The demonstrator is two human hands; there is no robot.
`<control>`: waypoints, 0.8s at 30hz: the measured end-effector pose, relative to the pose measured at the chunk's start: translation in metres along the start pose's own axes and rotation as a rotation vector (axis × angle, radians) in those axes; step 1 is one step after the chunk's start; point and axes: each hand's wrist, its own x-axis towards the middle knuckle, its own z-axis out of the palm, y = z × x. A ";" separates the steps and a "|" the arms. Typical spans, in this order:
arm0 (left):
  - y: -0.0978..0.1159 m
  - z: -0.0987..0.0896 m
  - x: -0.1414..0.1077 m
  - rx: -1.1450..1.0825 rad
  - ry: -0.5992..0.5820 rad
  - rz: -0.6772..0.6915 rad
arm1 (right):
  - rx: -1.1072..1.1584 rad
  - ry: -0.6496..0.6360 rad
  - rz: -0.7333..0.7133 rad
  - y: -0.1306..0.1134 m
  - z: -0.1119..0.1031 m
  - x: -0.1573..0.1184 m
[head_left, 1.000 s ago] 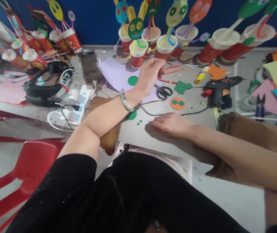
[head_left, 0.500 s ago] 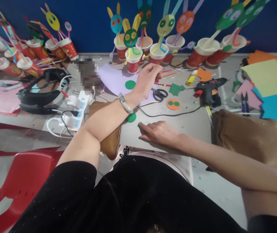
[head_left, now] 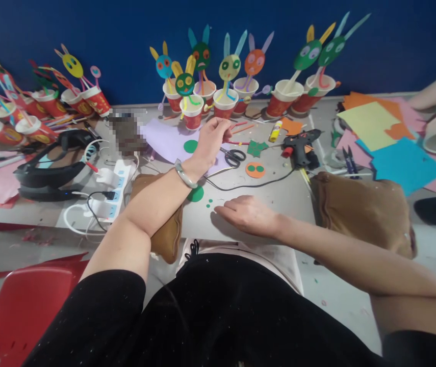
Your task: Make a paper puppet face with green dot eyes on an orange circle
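My left hand, with a bangle on its wrist, hovers over the purple paper and black-handled scissors. Its fingers are pinched together; anything between them is hidden. My right hand rests low over the tabletop, fingers curled together, and I cannot see what they may hold. Tiny green paper dots lie just left of its fingertips. One green paper circle is on the purple paper, another green circle below my left wrist. An orange paper disc bears two green ovals.
Decorated paper cups with paper-faced figures line the back. A glue gun, glue stick and coloured paper sheets lie to the right. A power strip and black headset are left; brown cushions sit at the front edge.
The view has tilted up and turned right. My right hand's fingertips have drawn away from the tiny green dots, which now show. My left hand stays pinched above the purple paper.
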 end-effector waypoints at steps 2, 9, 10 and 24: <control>0.000 0.001 -0.001 -0.021 0.006 0.000 | -0.019 0.071 -0.036 0.003 -0.002 -0.005; -0.001 -0.001 0.006 -0.113 0.089 0.069 | -0.004 0.084 0.108 0.036 -0.011 -0.015; -0.001 -0.002 0.008 -0.125 0.105 0.088 | 0.011 0.053 0.172 0.045 -0.013 -0.014; -0.010 -0.002 0.013 -0.100 0.107 0.174 | 0.017 -0.278 0.843 0.109 -0.036 0.078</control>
